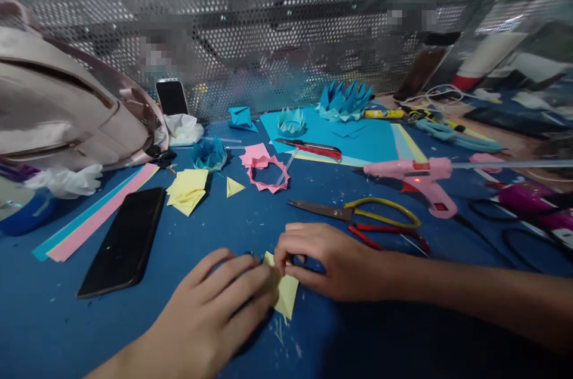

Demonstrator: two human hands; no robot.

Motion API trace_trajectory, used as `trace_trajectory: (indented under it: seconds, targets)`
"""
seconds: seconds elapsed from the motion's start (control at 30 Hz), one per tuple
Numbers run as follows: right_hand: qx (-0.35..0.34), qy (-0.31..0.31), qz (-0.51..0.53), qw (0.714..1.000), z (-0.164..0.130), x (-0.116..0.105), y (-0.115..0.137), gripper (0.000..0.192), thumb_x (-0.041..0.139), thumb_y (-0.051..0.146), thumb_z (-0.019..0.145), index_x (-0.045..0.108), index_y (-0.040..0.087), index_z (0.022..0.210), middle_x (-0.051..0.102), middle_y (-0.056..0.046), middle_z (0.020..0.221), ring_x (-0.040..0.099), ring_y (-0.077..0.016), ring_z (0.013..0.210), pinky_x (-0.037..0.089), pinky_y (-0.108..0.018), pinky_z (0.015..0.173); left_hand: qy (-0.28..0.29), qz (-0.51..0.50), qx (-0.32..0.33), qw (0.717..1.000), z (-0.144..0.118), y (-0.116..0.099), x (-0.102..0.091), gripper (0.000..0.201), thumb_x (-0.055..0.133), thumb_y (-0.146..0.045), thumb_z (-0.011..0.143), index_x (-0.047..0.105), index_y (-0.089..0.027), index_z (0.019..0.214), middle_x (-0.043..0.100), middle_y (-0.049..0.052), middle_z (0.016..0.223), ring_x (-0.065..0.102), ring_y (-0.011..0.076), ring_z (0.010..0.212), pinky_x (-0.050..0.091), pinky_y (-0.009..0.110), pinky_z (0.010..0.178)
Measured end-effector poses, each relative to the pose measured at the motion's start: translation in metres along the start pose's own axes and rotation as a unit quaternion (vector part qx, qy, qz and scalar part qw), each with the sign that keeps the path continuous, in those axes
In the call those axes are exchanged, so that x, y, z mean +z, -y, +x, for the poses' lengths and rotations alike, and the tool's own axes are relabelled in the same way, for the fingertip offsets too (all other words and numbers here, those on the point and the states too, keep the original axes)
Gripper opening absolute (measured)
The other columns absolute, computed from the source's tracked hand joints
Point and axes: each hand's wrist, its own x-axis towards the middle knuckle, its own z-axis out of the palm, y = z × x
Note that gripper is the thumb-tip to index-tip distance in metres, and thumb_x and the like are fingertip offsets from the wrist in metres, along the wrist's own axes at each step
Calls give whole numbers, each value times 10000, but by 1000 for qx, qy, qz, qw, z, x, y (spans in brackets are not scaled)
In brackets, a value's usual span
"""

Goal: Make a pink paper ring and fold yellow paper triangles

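A small piece of yellow paper [287, 298] lies on the blue table, partly hidden under my fingers. My left hand [228, 295] reaches in from the lower left, its bent fingertips holding the paper's left side. On the other side, my right hand [329, 259] has curled fingers and a thumb pinching the paper's upper part. Just beyond my right hand lie scissors [349, 212] with yellow and red handles. A small folded yellow triangle [234, 187] sits farther off, beside a stack of yellow paper pieces [188, 189]. A pink folded-paper ring [269, 187] is right of the triangle.
A phone [123, 242] and paper strips [101, 209] lie left, before a bag [62, 92]. At right rests a pink glue gun [412, 173] with a lit red light. Blue paper flowers [344, 103], a cutter [311, 147] and blue sheets [376, 143] are toward the perforated metal panel [268, 21].
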Motion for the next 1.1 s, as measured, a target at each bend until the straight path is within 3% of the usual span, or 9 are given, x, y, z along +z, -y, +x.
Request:
trace_trajectory:
  seconds: [0.1, 0.17, 0.27, 0.37, 0.53, 0.67, 1.0, 1.1]
  targets:
    - [2, 77, 18, 997, 5, -12, -1, 98, 682, 129, 857, 661, 154, 949, 648, -7, 879, 554, -146, 856, 402, -246, 774, 53, -40, 21, 998, 0, 1, 3, 219, 520, -217, 1025, 701, -181, 1143, 720, 10, 1146, 604, 163, 1123, 254, 316, 1158]
    - [2, 123, 43, 991, 8, -20, -4, 205, 758, 189, 831, 669, 151, 1011, 635, -6, 906, 552, -144, 874, 405, -236, 776, 53, -48, 30, 997, -1, 2, 7, 273, 452, -191, 1044, 708, -173, 1138, 725, 26, 1095, 619, 168, 1096, 275, 333, 1151]
    - [8, 149, 79, 986, 13, -27, -8, 84, 709, 195, 898, 681, 152, 965, 628, 6, 875, 551, -122, 863, 405, -216, 786, 31, -45, 34, 998, -4, 3, 13, 335, 389, -199, 1063, 714, -197, 1145, 719, 36, 1069, 614, 177, 1100, 277, 362, 1150]
    - [11, 150, 92, 984, 15, -26, -9, 91, 639, 196, 955, 681, 150, 889, 635, 11, 851, 557, -115, 887, 395, -210, 807, 31, -39, 30, 998, -5, 3, 12, 344, 381, -221, 1068, 712, -218, 1162, 720, 32, 1052, 612, 181, 1089, 269, 370, 1156]
    - [31, 111, 44, 992, 14, -12, -9, 95, 668, 253, 943, 651, 170, 899, 604, 36, 822, 540, -111, 826, 358, -217, 726, 96, -34, 27, 994, 1, 2, 1, 286, 449, -217, 1047, 711, -224, 1161, 730, 9, 1094, 621, 171, 1081, 229, 353, 1190]
    - [41, 78, -8, 996, 13, -2, -7, 121, 691, 295, 923, 633, 194, 889, 550, 47, 803, 514, -114, 779, 313, -239, 671, 90, -49, 33, 994, 3, 2, -1, 288, 452, -165, 1044, 706, -200, 1175, 738, -6, 1079, 618, 153, 1090, 207, 341, 1209]
    - [53, 68, -89, 992, 10, 5, 4, 53, 600, 241, 944, 605, 188, 944, 572, -8, 892, 505, -165, 795, 295, -284, 652, 92, -31, 45, 994, -1, -3, -6, 371, 338, -142, 1077, 675, -163, 1233, 730, -2, 1148, 597, 139, 1164, 198, 328, 1222]
    - [55, 73, -104, 990, 10, 7, 5, 75, 575, 256, 959, 597, 188, 937, 573, -16, 901, 502, -169, 793, 299, -286, 647, 121, -23, 57, 991, 0, -3, -5, 403, 298, -120, 1078, 645, -155, 1281, 729, -7, 1128, 599, 125, 1146, 161, 307, 1231]
